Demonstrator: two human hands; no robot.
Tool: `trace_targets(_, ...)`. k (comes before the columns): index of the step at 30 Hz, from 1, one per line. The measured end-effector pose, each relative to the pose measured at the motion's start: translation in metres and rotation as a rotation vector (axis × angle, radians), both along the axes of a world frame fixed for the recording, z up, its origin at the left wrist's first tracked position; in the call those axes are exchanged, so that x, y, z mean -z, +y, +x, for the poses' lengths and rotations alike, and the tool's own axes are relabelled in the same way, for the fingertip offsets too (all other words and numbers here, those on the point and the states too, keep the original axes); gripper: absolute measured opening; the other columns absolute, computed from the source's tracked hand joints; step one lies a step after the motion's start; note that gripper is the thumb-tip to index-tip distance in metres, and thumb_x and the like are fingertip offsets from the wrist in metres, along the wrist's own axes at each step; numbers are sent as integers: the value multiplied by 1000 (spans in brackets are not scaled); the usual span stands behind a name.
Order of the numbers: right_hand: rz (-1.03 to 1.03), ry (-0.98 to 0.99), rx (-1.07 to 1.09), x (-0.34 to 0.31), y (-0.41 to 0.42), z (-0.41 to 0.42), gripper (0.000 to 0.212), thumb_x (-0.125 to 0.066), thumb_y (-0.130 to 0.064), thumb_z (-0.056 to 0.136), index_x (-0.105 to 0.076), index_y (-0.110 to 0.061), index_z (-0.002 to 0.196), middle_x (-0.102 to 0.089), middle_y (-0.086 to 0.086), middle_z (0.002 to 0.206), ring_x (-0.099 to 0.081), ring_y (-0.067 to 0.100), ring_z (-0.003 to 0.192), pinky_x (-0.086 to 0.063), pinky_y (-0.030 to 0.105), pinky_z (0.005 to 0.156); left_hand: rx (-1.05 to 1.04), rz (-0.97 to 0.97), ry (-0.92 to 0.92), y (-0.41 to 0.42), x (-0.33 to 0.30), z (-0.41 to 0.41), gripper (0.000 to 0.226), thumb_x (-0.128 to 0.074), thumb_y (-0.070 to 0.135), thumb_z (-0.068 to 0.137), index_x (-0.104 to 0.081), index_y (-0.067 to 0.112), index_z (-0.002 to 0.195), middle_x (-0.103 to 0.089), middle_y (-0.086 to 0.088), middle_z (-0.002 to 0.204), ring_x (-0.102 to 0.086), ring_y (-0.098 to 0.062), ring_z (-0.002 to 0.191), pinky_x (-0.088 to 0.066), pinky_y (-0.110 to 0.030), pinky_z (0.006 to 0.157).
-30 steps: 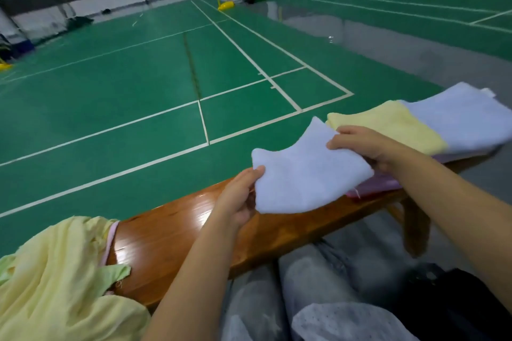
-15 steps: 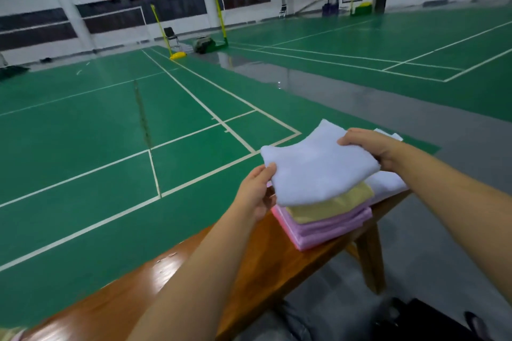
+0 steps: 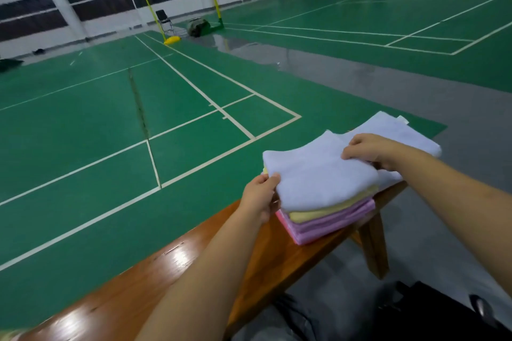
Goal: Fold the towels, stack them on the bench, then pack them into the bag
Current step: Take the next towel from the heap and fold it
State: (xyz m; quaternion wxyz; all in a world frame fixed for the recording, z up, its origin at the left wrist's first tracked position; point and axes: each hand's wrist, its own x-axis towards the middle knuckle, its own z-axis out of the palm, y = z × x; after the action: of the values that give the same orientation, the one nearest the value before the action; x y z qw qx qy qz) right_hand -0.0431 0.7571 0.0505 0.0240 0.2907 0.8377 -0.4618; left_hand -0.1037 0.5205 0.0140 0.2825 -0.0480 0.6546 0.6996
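A folded white towel lies on top of a stack on the wooden bench. Under it are a yellow towel and pink towels. My left hand pinches the white towel's near left corner. My right hand grips its far right edge, fingers curled on the cloth. Another white towel lies spread behind the stack at the bench's right end. A black bag sits on the floor at the lower right.
The bench's right leg stands just below the stack. Green court floor stretches beyond the bench, with a grey strip to the right. Net posts, a chair and a dark bag stand far off.
Both hands carried the folded white towel rightward along the bench and lowered it onto the yellow and pink stack. The view swung right, so the yellow cloth at the left is almost out of view.
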Motion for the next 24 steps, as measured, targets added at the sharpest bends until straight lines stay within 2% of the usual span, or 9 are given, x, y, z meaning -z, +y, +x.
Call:
trace_targets(3, 164, -48, -7, 0, 0, 1, 21, -66, -23, 85, -52, -13, 97, -49, 7, 95, -45, 22, 75, -36, 28, 56, 46, -40, -15, -2, -3, 2, 12, -58, 19, 95, -57, 7, 97, -60, -9, 93, -53, -21, 82, -49, -33, 68)
trace_targets(6, 308, -64, -25, 4, -4, 1, 34, -66, -24, 85, -50, -10, 112, -53, 10, 110, -48, 26, 93, -39, 32, 73, 155, -58, -55, -10, -8, 9, 31, -65, 14, 90, -52, 4, 117, -64, -10, 106, -63, -22, 87, -56, -34, 69)
trace_targets(9, 491, -36, -19, 4, -14, 1, 41, -63, -24, 86, -48, -7, 120, -54, 14, 120, -51, 31, 104, -43, 36, 84, 216, -52, -37, -19, -10, 15, 44, -67, 8, 88, -44, 5, 126, -62, -13, 114, -66, -24, 89, -59, -37, 71)
trace_targets(13, 650, 36, 14, -7, -52, 4, 43, -59, -29, 89, -46, -13, 127, -46, 13, 128, -47, 34, 115, -40, 45, 91, 178, -44, 3, -41, -6, 28, 39, -62, 11, 92, -45, 6, 126, -61, -13, 108, -62, -22, 86, -59, -32, 66)
trace_targets(15, 701, 128, -36, -15, -79, 8, 44, -57, -30, 90, -45, -13, 128, -45, 13, 129, -46, 34, 116, -39, 46, 91, 137, -59, 17, -59, -2, 36, 31, -58, 15, 95, -49, 7, 123, -61, -10, 102, -60, -20, 83, -58, -33, 71)
trace_targets(17, 655, 241, -145, -16, -112, 12, 43, -57, -29, 90, -46, -12, 128, -47, 13, 129, -48, 32, 114, -41, 45, 92, 64, -52, 10, -88, 6, 45, 28, -57, 18, 96, -50, 8, 121, -62, -10, 103, -60, -19, 83, -56, -35, 76)
trace_targets(19, 515, 294, -291, -10, -151, 17, 40, -58, -29, 90, -49, -12, 126, -52, 10, 127, -53, 28, 110, -46, 43, 93, -14, -31, -9, -127, 15, 59, 19, -55, 19, 97, -53, 10, 113, -62, -10, 102, -59, -19, 82, -55, -34, 76)
trace_targets(22, 377, 238, -485, 9, -218, 24, 33, -60, -31, 90, -57, -14, 118, -62, 5, 116, -57, 24, 107, -46, 40, 94, -169, -23, -55, -190, 37, 79, 7, -54, 18, 97, -56, 12, 100, -64, -8, 94, -59, -17, 77, -54, -29, 68)
trace_targets(24, 365, 209, -569, 27, -264, 27, 30, -61, -31, 90, -59, -15, 115, -62, 4, 115, -57, 22, 107, -46, 40, 95, -276, -32, -75, -237, 53, 95, 11, -55, 18, 97, -57, 10, 103, -65, -10, 95, -61, -21, 80, -53, -31, 69)
